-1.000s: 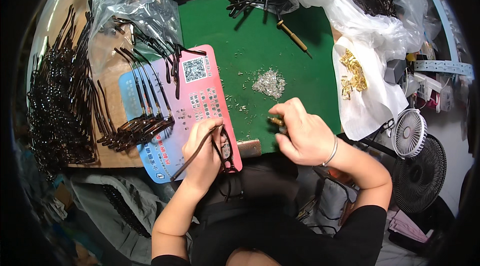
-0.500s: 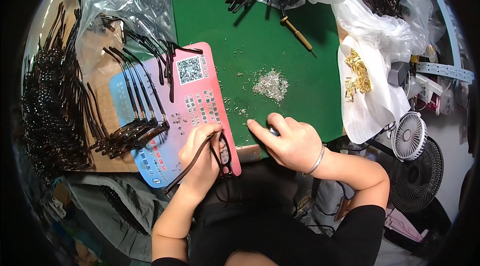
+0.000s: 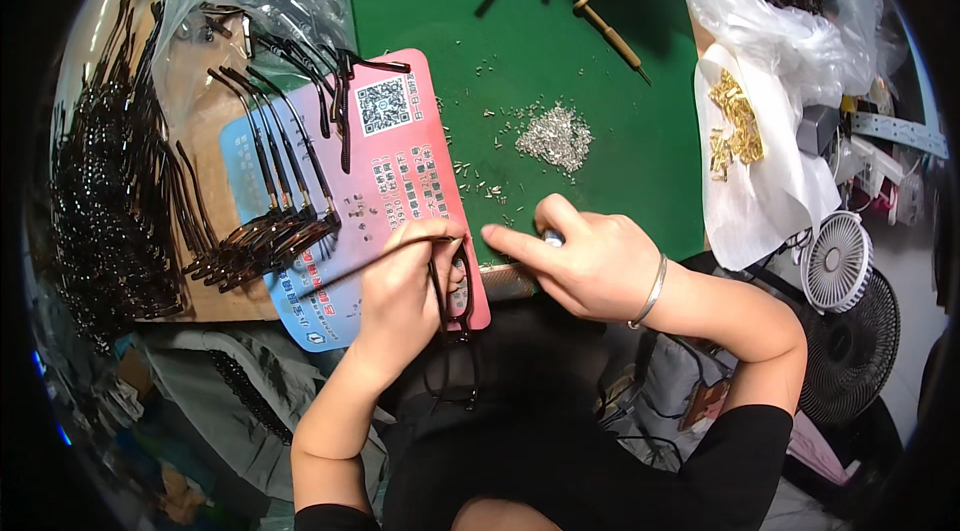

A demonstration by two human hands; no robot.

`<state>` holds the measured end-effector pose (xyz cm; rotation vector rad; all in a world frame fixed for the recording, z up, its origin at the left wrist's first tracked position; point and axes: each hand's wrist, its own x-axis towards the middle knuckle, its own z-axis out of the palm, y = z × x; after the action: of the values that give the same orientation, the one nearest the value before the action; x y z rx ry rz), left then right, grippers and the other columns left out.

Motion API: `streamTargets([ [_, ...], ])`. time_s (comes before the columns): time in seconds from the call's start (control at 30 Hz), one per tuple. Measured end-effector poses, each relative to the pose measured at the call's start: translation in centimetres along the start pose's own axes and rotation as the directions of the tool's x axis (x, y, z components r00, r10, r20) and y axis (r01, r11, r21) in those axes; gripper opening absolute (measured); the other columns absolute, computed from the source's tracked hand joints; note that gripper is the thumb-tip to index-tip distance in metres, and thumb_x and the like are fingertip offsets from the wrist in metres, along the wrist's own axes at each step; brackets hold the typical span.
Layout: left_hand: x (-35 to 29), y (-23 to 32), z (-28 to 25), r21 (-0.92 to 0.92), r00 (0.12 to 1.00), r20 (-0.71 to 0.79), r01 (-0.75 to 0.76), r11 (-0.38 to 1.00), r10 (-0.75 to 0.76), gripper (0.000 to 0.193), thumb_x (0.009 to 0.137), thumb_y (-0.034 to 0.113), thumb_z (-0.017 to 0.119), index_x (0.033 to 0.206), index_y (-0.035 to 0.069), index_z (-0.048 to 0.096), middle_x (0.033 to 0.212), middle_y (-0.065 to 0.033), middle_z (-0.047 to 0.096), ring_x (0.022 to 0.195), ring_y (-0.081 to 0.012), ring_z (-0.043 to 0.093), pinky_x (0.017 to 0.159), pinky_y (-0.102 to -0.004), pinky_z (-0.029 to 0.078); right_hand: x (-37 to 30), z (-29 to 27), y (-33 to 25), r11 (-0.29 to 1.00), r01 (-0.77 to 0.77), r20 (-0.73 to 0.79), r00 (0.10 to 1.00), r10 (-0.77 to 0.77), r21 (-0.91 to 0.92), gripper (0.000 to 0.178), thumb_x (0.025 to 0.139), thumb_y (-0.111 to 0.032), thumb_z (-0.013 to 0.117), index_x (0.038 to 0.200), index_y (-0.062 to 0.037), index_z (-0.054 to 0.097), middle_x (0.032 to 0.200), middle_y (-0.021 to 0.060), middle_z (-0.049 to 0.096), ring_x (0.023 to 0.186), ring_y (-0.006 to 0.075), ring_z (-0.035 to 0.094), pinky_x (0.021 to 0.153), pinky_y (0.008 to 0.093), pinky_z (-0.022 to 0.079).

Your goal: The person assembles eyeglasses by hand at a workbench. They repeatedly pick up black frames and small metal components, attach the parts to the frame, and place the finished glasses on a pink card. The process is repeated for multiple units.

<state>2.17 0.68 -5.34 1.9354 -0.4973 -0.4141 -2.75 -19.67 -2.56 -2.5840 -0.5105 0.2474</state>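
Note:
My left hand [image 3: 400, 296] is closed round a dark eyeglass frame [image 3: 460, 316]; one temple sticks out to the left over a pink-and-blue printed mat, and the rims hang below the fingers. Close beside it, my right hand [image 3: 590, 261] is curled round something with a rounded, shiny bluish-silver end [image 3: 553, 237]; the rest is hidden in the palm. Its index finger stretches toward the frame by the left fingertips. Whether that fingertip carries a screw cannot be made out. A heap of tiny silver screws [image 3: 556, 138] lies just beyond, with loose ones scattered around.
Several dark temples and frames [image 3: 285, 241] lie on the printed mat [image 3: 390, 171], beside a big stack of frames [image 3: 110, 201]. On the green mat [image 3: 640, 201] rests a wooden-handled screwdriver [image 3: 612, 38]. Gold-coloured small parts [image 3: 735, 126] sit on white paper [image 3: 770, 201], near fans [image 3: 838, 261].
My right index finger has come from above the loose screws to the frame in my left hand. The frame's temple has swung to a flatter angle, and the whole view has shifted slightly.

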Motion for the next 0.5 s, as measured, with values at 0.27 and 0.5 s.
streamTargets([
  [0.27, 0.3, 0.2, 0.3, 0.027, 0.999, 0.028, -0.031, 0.999, 0.030, 0.008, 0.084, -0.005, 0.056, 0.093, -0.003, 0.056, 0.079, -0.0111, 0.056, 0.055, -0.0152, 0.058, 0.050, -0.0261, 0.048, 0.5, 1.0, -0.1, 0.976, 0.006, -0.001, 1.000, -0.006, 0.217, 0.034, 0.079, -0.013, 0.059, 0.113, -0.0140, 0.057, 0.082, 0.0102, 0.048, 0.054, 0.0231, 0.057, 0.046, 0.0329, 0.049],
  [0.5, 0.1, -0.1, 0.6, 0.094, 0.995, -0.019, -0.096, 0.991, 0.098, 0.009, 0.084, -0.005, 0.055, 0.092, -0.003, 0.056, 0.076, -0.0099, 0.055, 0.053, -0.0143, 0.057, 0.048, -0.0261, 0.046, 0.6, 1.1, -0.1, 0.966, 0.013, -0.007, 1.000, -0.012, 0.260, 0.032, 0.079, -0.014, 0.057, 0.110, -0.0127, 0.055, 0.082, 0.0149, 0.049, 0.049, 0.0291, 0.057, 0.045, 0.0378, 0.050],
])
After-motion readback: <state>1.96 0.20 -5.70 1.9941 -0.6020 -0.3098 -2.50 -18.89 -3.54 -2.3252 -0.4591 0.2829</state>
